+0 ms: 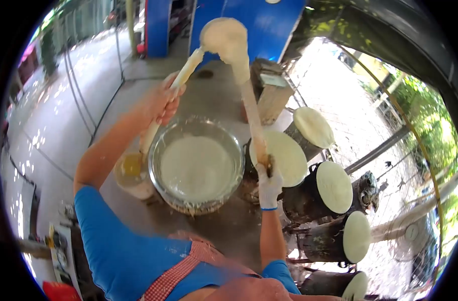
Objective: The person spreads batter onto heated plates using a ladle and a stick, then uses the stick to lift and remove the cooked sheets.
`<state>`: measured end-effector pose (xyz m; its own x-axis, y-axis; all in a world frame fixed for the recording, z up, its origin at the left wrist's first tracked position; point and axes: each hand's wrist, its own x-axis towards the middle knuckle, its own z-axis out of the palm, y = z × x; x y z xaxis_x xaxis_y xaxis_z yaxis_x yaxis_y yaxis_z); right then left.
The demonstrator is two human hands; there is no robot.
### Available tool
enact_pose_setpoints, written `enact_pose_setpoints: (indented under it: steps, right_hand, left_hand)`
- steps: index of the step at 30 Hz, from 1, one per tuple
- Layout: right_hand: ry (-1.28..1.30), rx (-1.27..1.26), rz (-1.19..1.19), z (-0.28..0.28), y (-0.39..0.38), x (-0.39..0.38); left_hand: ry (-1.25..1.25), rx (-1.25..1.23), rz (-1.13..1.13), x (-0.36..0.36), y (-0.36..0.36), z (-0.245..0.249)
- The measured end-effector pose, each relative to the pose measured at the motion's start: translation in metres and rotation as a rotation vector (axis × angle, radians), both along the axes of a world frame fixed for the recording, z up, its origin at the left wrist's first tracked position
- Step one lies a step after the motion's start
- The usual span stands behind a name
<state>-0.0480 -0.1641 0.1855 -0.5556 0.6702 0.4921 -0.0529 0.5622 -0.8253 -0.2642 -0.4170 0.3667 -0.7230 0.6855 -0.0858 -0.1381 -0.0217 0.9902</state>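
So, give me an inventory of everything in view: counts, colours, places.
Basin: one, silver, centre
Mixture: one mass, creamy white, in basin
Paddle: one, pale, coated head up, right of basin
Stick: one, whitish, above basin's left side
Tub: one, pale, yellow item inside, left of basin
Pots: five, mostly dark, pale round tops, right side
Panels: two, blue, top
Red item: one, bottom left
Foliage: uncounted, green, far right
Left hand: one, bare, on stick
Right hand: one, white-gloved, on paddle
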Motion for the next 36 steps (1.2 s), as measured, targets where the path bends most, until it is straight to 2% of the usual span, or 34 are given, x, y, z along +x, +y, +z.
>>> enact_pose_setpoints:
  steps: [2,4,6,8,9,10,12,13,14,16,17,18,19,20,22,24,25,26,28,29,30,31,32,33,34,35,36]
  right_hand:
    - [0.128,0.055,0.178,-0.035,-0.003,-0.011]
    - [-0.073,-0.563,0.249,-0.097,-0.022,-0.003]
    - [-0.355,-0.62,0.099,-0.125,-0.042,0.028]
    - [-0.54,-0.668,-0.022,-0.109,-0.059,0.071]
    - [-0.601,-0.583,-0.044,-0.102,-0.059,0.095]
    - [-0.542,-0.594,-0.135,-0.107,-0.059,0.118]
    - [-0.47,-0.7,-0.23,-0.068,-0.065,0.156]
    - [-0.355,-0.703,-0.247,-0.07,-0.066,0.172]
    - [-0.237,-0.69,-0.269,-0.072,-0.067,0.183]
    - [-0.228,-0.753,-0.324,-0.055,-0.078,0.203]
    - [-0.282,-0.83,-0.364,-0.07,-0.08,0.227]
    - [-0.327,-0.739,-0.423,-0.122,-0.081,0.254]
    - [-0.401,-0.771,-0.506,-0.121,-0.097,0.28]
    - [-0.442,-0.727,-0.573,-0.144,-0.114,0.311]
    - [-0.508,-0.761,-0.697,-0.177,-0.163,0.373]
    - [-0.542,-0.815,-0.883,-0.165,-0.222,0.42]
    - [-0.508,-0.817,-1.052,-0.158,-0.256,0.433]
    - [-0.478,-0.812,-1.213,-0.152,-0.287,0.447]
    - [-0.556,-1.054,-1.402,-0.155,-0.341,0.478]
    - [-0.678,-1.057,-1.547,-0.137,-0.357,0.487]
    - [-0.808,-1.057,-1.688,-0.12,-0.373,0.494]
    - [-0.707,-1.103,-1.862,-0.114,-0.382,0.502]
    - [-0.597,-1.134,-2.04,-0.109,-0.39,0.508]
    - [-0.392,-1.074,-2.149,-0.116,-0.398,0.521]
    - [-0.344,-1.007,-2.205,-0.113,-0.398,0.526]
    - [-0.298,-0.934,-2.259,-0.11,-0.394,0.532]
    - [0.004,-0.725,-2.303,-0.104,-0.375,0.539]
  left_hand:
    - [-0.014,-0.021,0.017,-0.016,0.006,-0.034]
    - [-0.31,-0.102,-0.217,-0.04,0.006,-0.1]
    - [-0.989,-0.153,-0.161,-0.042,0.021,-0.119]
    - [-1.236,-0.222,-0.134,-0.044,0.037,-0.142]
    - [-1.346,-0.26,-0.125,-0.044,0.051,-0.147]
    - [-1.112,-0.269,-0.283,-0.039,0.068,-0.14]
    - [-0.674,-0.229,-0.61,-0.008,0.089,-0.124]
    - [-0.558,-0.2,-0.665,0.017,0.105,-0.123]
    - [-0.578,-0.223,-0.695,0.038,0.125,-0.127]
    - [-0.625,-0.275,-0.772,0.081,0.163,-0.151]
    - [-0.873,-0.256,-0.971,0.088,0.193,-0.188]
    - [-1.183,-0.318,-1.044,0.101,0.219,-0.215]
    - [-1.5,-0.407,-1.087,0.128,0.242,-0.238]
    - [-1.655,-0.481,-1.1,0.167,0.249,-0.239]
    - [-1.461,-0.416,-1.123,0.239,0.261,-0.278]
    - [-1.776,-0.675,-1.204,0.317,0.283,-0.307]
    - [-1.804,-0.797,-1.174,0.364,0.281,-0.296]
    - [-1.806,-0.822,-1.176,0.408,0.283,-0.299]
    - [-1.711,-0.957,-1.404,0.497,0.292,-0.313]
    - [-1.59,-0.845,-1.547,0.538,0.29,-0.317]
    - [-1.547,-0.869,-1.631,0.58,0.283,-0.303]
    - [-1.549,-1.065,-1.641,0.621,0.285,-0.292]
    - [-1.242,-1.114,-1.76,0.664,0.285,-0.28]
    - [-0.974,-0.996,-1.924,0.701,0.279,-0.264]
    - [-0.596,-0.844,-2.067,0.731,0.269,-0.238]
    - [-0.476,-0.838,-2.15,0.781,0.274,-0.263]
    - [-0.344,-0.861,-2.165,0.822,0.27,-0.272]
